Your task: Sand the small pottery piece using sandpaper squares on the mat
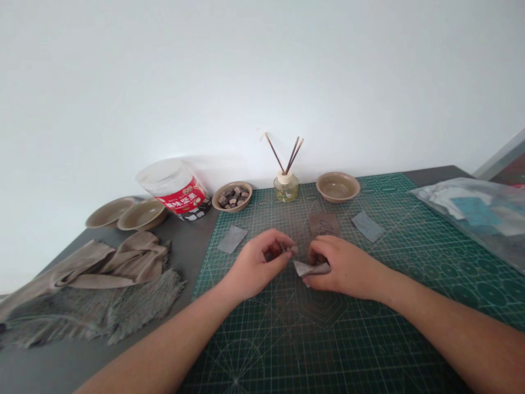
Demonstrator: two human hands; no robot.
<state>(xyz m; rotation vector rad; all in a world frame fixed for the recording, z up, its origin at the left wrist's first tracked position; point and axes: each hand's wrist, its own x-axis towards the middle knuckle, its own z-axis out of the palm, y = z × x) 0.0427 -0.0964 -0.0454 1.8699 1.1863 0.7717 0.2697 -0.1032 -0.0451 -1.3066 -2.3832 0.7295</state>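
Observation:
My left hand point(262, 261) is closed in a pinch on a small brownish piece point(294, 249), which looks like the pieces in the bowl. My right hand point(346, 265) grips a folded grey sheet point(305, 268) that looks like sandpaper, its loose corner pointing at the left fingertips. The two hands are close together but apart, above the green cutting mat point(262, 350). Beyond the right hand lies a brown sheet point(324, 223) with dark writing. Flat grey sheets lie to the left point(232, 239) and to the right point(368, 226).
A bowl of small brown pieces point(232, 197) stands beside a tilted plastic jar point(180, 189). Near the wall are a reed diffuser point(286, 186) and another bowl point(338, 187). Two more bowls and crumpled cloths point(118, 268) lie left; a clear plastic bag point(479, 210) lies right.

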